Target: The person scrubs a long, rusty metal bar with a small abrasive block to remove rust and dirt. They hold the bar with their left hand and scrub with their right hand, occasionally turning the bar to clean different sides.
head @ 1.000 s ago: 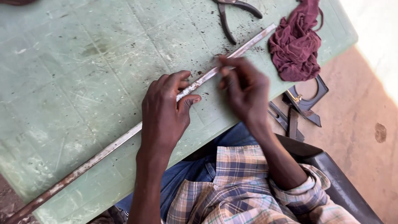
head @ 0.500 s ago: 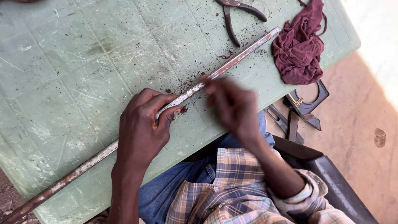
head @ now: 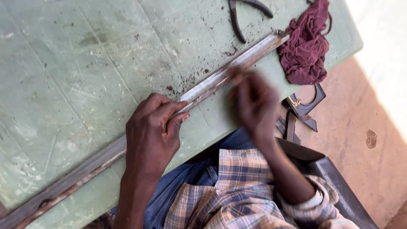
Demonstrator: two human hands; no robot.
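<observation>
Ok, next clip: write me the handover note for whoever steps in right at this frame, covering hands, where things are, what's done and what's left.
Left hand: pressed flat on the long metal strip, pinning it to the green table.
Right hand: blurred in motion over the strip further along; whether it holds anything cannot be told.
Things: the strip lies diagonally across the table. Pliers sit at the far edge, a maroon rag by the strip's far end. Dark specks are scattered on the table beside the strip.
Done: the strip near the hands looks brighter than the rusty near end.
Left: the near end apparently remains unworked.
</observation>
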